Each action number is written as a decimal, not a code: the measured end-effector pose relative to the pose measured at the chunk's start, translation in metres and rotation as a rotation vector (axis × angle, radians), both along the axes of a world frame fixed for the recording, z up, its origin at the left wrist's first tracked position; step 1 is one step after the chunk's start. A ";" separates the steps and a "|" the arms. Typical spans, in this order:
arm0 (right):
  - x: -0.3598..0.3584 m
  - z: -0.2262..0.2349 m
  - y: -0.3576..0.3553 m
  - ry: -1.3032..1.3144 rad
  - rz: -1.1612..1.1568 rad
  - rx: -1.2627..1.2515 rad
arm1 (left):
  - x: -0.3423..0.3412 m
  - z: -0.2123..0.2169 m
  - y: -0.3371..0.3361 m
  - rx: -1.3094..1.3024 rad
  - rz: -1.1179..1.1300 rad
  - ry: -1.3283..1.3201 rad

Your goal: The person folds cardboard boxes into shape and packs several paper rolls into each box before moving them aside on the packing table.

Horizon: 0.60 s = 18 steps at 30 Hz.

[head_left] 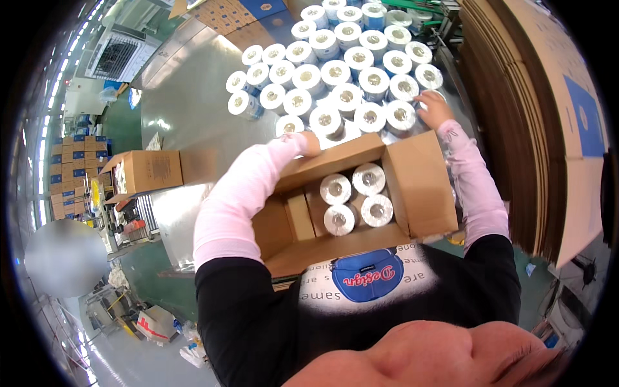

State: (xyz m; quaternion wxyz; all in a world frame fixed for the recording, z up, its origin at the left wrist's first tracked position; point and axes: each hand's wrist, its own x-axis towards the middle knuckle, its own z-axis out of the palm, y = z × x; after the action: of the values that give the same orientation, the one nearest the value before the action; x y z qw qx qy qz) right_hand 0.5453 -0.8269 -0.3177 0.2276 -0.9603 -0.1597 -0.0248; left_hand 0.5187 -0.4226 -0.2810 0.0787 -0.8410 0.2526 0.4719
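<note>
An open brown cardboard box [422,187] stands in front of me with several white rolls [354,197] packed in its right half. Beyond it, a steel table [187,97] carries many more white rolls [335,71] standing on end. My left hand [312,143], in a pink sleeve, reaches over the box's far flap toward the nearest rolls; its fingers are mostly hidden behind the flap. My right hand [433,108] rests on a roll at the right edge of the group, fingers curled on it.
A tall stack of flat cardboard sheets [516,97] stands at the right. Another open carton [145,171] sits on a roller conveyor at the left. Stacked blue and brown cartons [68,174] line the far left.
</note>
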 end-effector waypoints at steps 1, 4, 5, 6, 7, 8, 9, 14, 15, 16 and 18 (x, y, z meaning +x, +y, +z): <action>0.017 -0.001 0.015 0.063 0.077 -0.105 | 0.006 -0.011 -0.012 -0.156 0.123 -0.118; 0.046 -0.030 0.054 0.349 0.158 -0.457 | 0.031 -0.048 -0.061 -0.398 0.209 -0.469; 0.049 -0.042 0.062 0.294 0.118 -0.493 | 0.039 -0.053 -0.080 -0.405 0.226 -0.486; 0.048 -0.054 0.071 0.240 0.076 -0.531 | 0.046 -0.069 -0.101 -0.318 0.314 -0.458; 0.048 -0.066 0.074 0.191 0.031 -0.566 | 0.049 -0.075 -0.122 -0.233 0.357 -0.505; 0.050 -0.069 0.072 0.199 0.028 -0.521 | 0.047 -0.075 -0.135 -0.146 0.408 -0.551; 0.053 -0.071 0.068 0.209 0.025 -0.475 | 0.054 -0.078 -0.137 -0.138 0.421 -0.550; 0.030 -0.065 0.077 0.168 -0.142 -0.460 | 0.068 -0.076 -0.118 -0.165 0.315 -0.496; 0.020 -0.064 0.084 0.181 -0.149 -0.451 | 0.068 -0.079 -0.111 -0.142 0.291 -0.485; 0.009 -0.063 0.090 0.195 -0.157 -0.445 | 0.070 -0.076 -0.104 -0.123 0.268 -0.474; -0.009 -0.064 0.096 0.301 0.039 -0.494 | 0.070 -0.064 -0.081 -0.099 0.341 -0.501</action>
State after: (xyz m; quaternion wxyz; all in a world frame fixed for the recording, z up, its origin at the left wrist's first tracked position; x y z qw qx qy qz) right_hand 0.5368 -0.7305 -0.3819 0.0083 -0.9762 -0.1439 0.1623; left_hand 0.5892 -0.5035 -0.3454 0.0173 -0.9642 0.1032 0.2435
